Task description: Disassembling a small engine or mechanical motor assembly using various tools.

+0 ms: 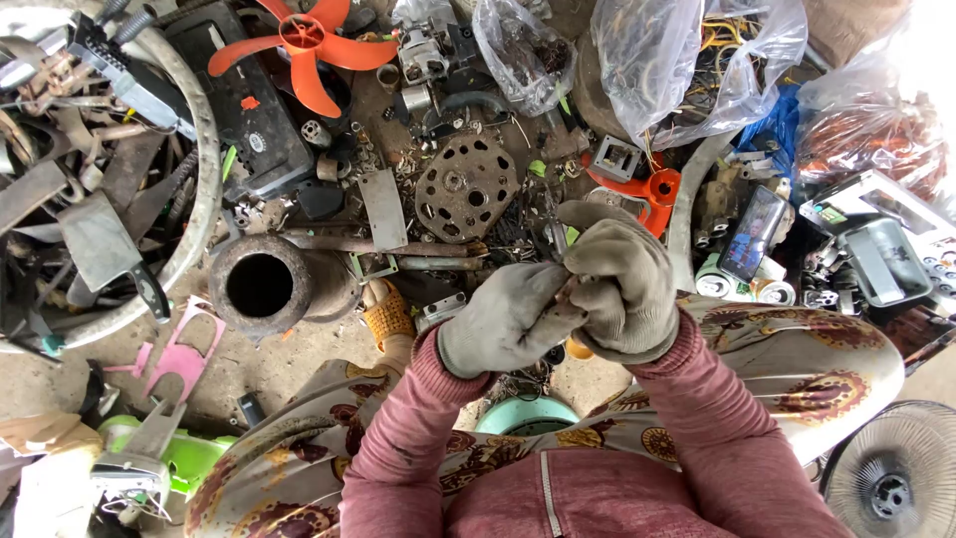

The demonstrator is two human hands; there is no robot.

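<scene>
- Small dark metal piece (569, 286), mostly hidden, pinched between both gloved hands at centre, above the lap.
- Left hand in grey work glove (510, 319) closed on it from the left.
- Right hand in grey work glove (619, 284) curled over it from the right, touching the left.
- Just beyond: round rusty perforated metal disc (465, 187).
- Far left: orange plastic fan blade (304, 45); nearer left, rusty open pipe end (259, 286).
- Right: dark smartphone (754, 233).

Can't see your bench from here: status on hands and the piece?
Left hand and right hand, both gloved, pinch a small metal part between them. Scrap pile beyond. Nothing between the hands and the part.
</scene>
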